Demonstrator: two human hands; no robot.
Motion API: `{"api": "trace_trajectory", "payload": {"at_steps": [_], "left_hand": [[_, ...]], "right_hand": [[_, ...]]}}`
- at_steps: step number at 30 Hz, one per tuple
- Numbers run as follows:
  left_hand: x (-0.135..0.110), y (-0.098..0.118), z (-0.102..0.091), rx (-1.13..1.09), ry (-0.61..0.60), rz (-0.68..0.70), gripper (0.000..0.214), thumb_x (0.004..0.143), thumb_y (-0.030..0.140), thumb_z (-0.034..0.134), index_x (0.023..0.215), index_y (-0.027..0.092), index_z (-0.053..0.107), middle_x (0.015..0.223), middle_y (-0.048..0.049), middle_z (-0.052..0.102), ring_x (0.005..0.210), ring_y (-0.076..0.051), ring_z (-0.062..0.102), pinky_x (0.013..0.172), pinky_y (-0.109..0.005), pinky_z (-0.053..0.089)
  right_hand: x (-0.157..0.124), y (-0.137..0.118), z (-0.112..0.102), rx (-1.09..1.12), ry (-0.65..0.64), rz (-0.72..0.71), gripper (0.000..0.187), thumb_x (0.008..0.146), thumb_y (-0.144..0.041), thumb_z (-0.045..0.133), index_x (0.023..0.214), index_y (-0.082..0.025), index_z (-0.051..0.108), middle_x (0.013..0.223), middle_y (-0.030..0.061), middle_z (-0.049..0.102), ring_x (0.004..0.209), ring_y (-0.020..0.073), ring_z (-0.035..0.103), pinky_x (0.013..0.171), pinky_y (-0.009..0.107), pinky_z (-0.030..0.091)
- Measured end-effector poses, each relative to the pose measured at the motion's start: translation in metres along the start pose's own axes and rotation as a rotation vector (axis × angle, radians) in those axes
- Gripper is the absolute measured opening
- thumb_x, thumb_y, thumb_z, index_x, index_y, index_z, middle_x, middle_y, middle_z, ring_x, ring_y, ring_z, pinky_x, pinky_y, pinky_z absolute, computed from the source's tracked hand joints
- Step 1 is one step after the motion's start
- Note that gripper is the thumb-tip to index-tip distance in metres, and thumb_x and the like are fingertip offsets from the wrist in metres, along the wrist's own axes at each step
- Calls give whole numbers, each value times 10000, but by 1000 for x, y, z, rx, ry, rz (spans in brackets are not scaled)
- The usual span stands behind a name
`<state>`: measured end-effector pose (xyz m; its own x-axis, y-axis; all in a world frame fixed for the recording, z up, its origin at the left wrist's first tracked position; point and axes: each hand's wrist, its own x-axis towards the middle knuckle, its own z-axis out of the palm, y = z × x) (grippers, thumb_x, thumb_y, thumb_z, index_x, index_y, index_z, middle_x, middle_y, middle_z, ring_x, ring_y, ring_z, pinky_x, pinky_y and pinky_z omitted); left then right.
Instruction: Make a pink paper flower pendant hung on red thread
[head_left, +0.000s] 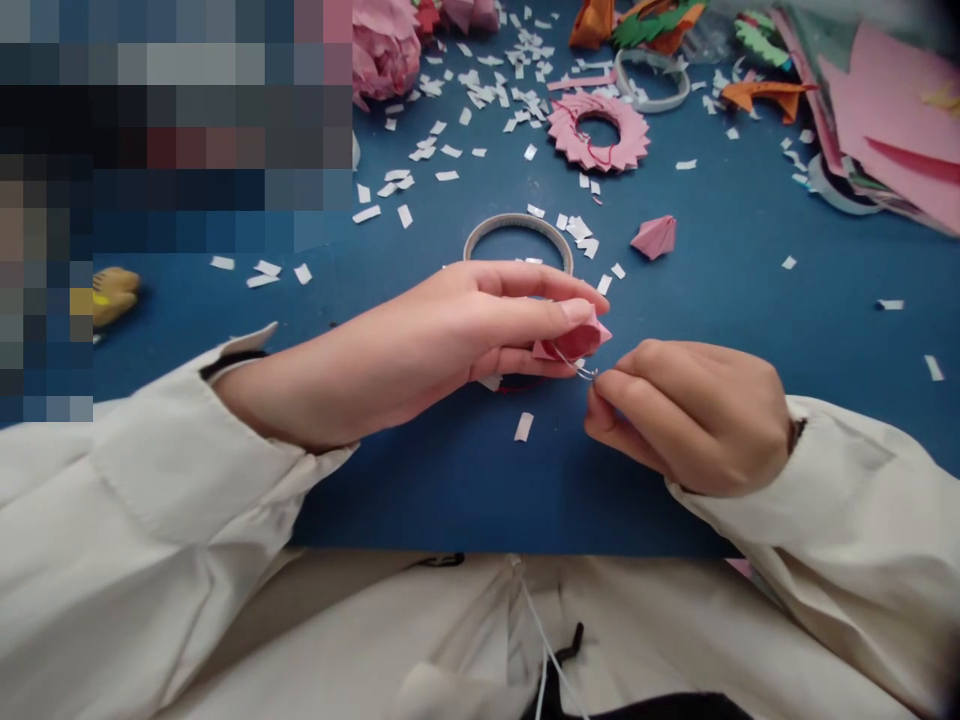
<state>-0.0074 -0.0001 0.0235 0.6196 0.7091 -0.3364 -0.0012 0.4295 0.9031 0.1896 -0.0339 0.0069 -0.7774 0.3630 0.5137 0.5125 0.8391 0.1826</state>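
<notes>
one pink folded paper piece point(579, 338), light, crushable, just above blue table point(750, 320); left hand point(450, 340) clamped on its top fold, likely best hold; right hand point(690, 415) pinching thin needle point(579, 368) at its lower edge

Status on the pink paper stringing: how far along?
Done: one pink ring of folded units lies on the blue table, with red thread through it. In hand: the left hand pinches a pink folded piece, and the right hand holds what looks like a needle at its tip. Left: at least one loose pink unit, unstrung.
</notes>
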Motion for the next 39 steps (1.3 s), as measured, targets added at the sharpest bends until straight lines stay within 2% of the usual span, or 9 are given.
{"api": "trace_trajectory", "payload": {"at_steps": [6, 11, 15, 22, 25, 29, 31, 35, 39], "left_hand": [[1, 1, -1, -42, 51, 26, 191, 834, 254, 557, 968, 170, 663, 975, -29, 666, 997, -192, 611, 840, -275, 504], [0, 2, -2, -98, 47, 43, 194, 848, 290, 551, 963, 161, 639, 855, -26, 628, 804, -128, 622, 648, -190, 528], [0, 1, -2, -138, 14, 31, 198, 853, 318, 552, 853, 132, 621, 867, -31, 611, 764, -103, 623, 672, -177, 536], [1, 3, -2, -119, 10, 25, 228, 868, 316, 536, 968, 127, 614, 938, -58, 616, 842, -129, 621, 768, -242, 539], [1, 3, -2, -120, 15, 5, 216, 878, 296, 519, 963, 120, 610, 934, -60, 618, 833, -127, 622, 780, -256, 530], [0, 3, -2, -122, 4, 0, 227, 868, 321, 533, 957, 129, 614, 919, -49, 613, 833, -136, 625, 781, -267, 523], [0, 2, -2, -133, -6, 0, 226, 862, 324, 541, 960, 135, 616, 906, -43, 610, 831, -137, 624, 788, -272, 521], [1, 3, -2, -153, -9, 2, 224, 858, 327, 543, 945, 135, 616, 911, -48, 603, 843, -145, 611, 817, -290, 513], [0, 4, -2, -157, -11, 7, 210, 869, 305, 523, 936, 128, 614, 919, -52, 595, 870, -146, 588, 849, -317, 508]], "right_hand": [[6, 1, -12, -91, -11, -150, 135, 804, -132, 580, 682, -157, 631, 584, 14, 600, 473, 98, 494, 431, 268, 424], [7, 2, -18, -153, 5, -198, 61, 786, -159, 622, 754, -122, 658, 640, 46, 632, 528, 132, 549, 430, 284, 440], [3, 5, -14, -194, 60, -157, 32, 757, -150, 656, 764, -121, 643, 674, 58, 641, 596, 152, 566, 440, 288, 431], [-2, 12, -2, -201, 17, -81, 160, 734, -146, 678, 861, -92, 597, 628, 50, 633, 517, 139, 542, 465, 296, 434], [0, 11, -1, -135, 35, 40, 135, 736, -127, 663, 835, -129, 572, 625, 35, 635, 524, 127, 560, 487, 265, 453], [1, 9, -3, 76, 26, 304, 92, 757, -134, 615, 807, -172, 549, 652, 9, 650, 527, 94, 583, 508, 205, 482], [0, 8, -4, 201, 22, 390, 101, 756, -135, 604, 828, -180, 549, 687, 9, 664, 546, 92, 598, 528, 202, 500], [-5, 5, -5, 448, 125, 470, 277, 717, -55, 615, 944, -203, 555, 813, 23, 693, 657, 124, 649, 566, 238, 533], [-8, 1, -6, 420, 109, 526, 260, 771, -70, 590, 989, -212, 581, 861, 26, 710, 702, 130, 679, 637, 240, 564]]}}
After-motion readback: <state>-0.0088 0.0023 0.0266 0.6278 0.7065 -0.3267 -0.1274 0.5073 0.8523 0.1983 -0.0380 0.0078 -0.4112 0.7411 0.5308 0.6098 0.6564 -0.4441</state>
